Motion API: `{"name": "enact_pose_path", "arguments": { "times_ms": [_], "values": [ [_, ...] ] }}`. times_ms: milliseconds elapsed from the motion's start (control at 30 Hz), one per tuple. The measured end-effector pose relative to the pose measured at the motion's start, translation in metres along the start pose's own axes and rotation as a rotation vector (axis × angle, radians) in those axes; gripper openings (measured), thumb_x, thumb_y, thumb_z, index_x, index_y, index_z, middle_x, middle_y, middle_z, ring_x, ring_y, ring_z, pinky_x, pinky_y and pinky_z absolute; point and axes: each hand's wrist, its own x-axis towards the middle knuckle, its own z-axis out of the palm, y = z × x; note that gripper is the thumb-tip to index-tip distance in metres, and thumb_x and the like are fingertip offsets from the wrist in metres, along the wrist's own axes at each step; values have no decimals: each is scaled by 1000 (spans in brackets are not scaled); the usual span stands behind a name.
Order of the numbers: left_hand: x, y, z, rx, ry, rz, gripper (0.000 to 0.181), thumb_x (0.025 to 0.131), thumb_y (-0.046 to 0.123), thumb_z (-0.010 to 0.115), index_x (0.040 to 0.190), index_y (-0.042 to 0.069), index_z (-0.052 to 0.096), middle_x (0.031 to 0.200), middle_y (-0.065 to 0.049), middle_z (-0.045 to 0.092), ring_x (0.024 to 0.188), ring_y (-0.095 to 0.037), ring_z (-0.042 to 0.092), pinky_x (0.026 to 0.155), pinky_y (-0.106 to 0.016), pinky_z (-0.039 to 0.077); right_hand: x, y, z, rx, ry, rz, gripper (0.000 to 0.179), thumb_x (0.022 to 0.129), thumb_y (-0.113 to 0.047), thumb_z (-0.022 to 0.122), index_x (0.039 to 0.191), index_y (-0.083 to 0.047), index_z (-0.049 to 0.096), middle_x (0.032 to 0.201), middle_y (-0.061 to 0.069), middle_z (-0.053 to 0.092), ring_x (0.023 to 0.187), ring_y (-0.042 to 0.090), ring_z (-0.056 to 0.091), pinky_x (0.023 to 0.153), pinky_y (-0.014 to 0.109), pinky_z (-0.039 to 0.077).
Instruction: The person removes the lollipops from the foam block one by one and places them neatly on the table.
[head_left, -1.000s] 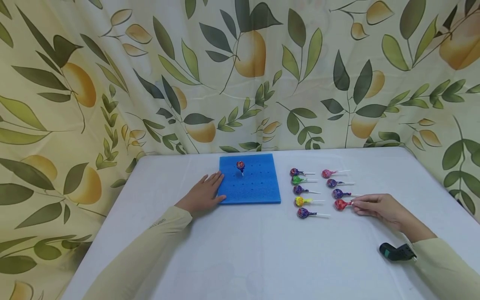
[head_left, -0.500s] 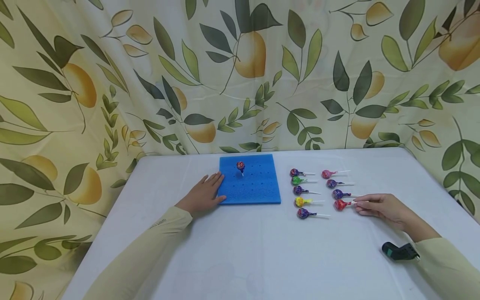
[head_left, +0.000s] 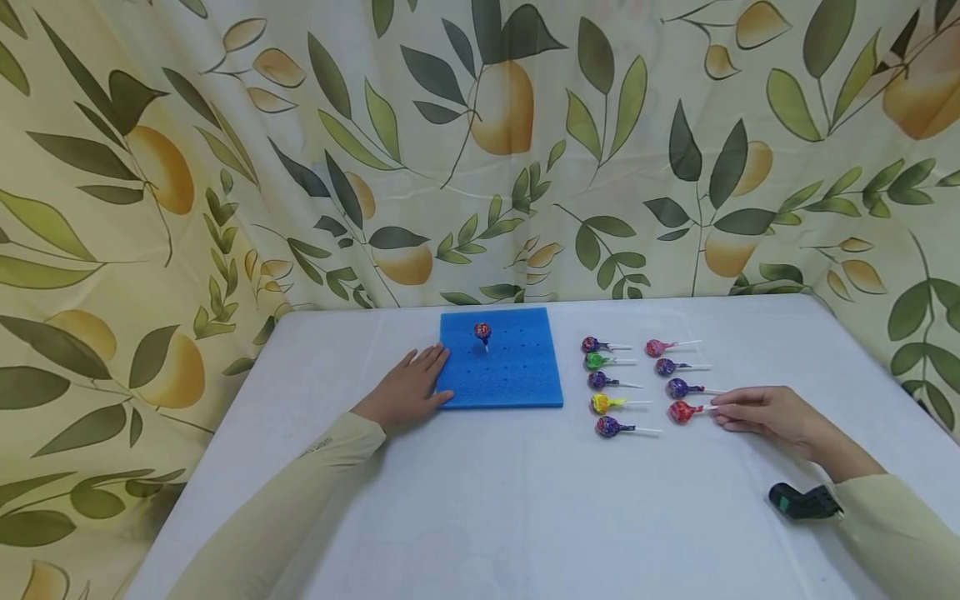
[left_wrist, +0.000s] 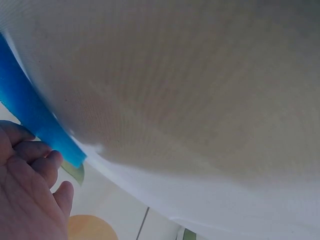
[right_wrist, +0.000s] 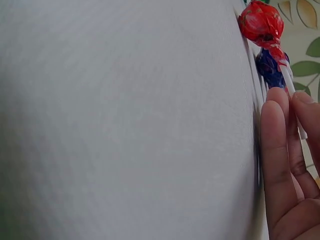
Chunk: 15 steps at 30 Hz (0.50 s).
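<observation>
My left hand (head_left: pixel 403 389) lies at the left edge of a blue foam board (head_left: pixel 517 383), its fingers and thumb touching that side. The board has rows of small holes, and one lollipop in a dark wrapper (head_left: pixel 482 332) stands upright in it. At the right, my right hand (head_left: pixel 772 419) pinches the white stick of a red lollipop (head_left: pixel 682 412) between thumb and fingers. In the right wrist view the red lollipop (right_wrist: pixel 262 24) points away from the fingertips, with a blue-wrapped lollipop (right_wrist: pixel 270 68) behind it. The left wrist view shows curled-looking fingers by the board (left_wrist: pixel 42 112).
Left of the red lollipop runs a column of several lollipops, including a green one (head_left: pixel 595 361) and a yellow one (head_left: pixel 602 403). Beyond it lie purple ones (head_left: pixel 677 388) and a pink one (head_left: pixel 656 347). A black device (head_left: pixel 804 502) sits by the right sleeve. A patterned curtain (head_left: pixel 480 208) hangs behind.
My right hand has slid slightly right along the red lollipop's stick, so more of the stick shows. The left hand and the board stay in place.
</observation>
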Motion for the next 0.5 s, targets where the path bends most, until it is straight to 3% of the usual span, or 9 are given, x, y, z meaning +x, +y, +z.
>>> {"name": "enact_pose_path", "arguments": {
  "times_ms": [233,400,500],
  "values": [
    [0,0,1,5,1,-1,76,95,53,40,150,5,17,158,-11,16,147,-25,15,120,-43,13,-3,3,-6,-26,14,-3,43,91,-18,62,120,13,56,97,-11,70,84,3,69,77,22,56],
    [1,0,1,0,-5,-7,76,95,53,39,151,6,17,158,-11,16,147,-25,15,120,-44,13,-5,7,-11,8,14,-1,24,90,-17,63,110,-4,68,92,-17,69,84,2,69,77,21,56],
    [2,0,1,2,-10,-14,77,95,54,39,151,6,16,158,-11,15,147,-25,15,120,-44,13,-5,7,-10,18,11,-2,24,91,-17,62,110,-6,69,92,-18,68,84,2,69,77,21,56]
  ]
}}
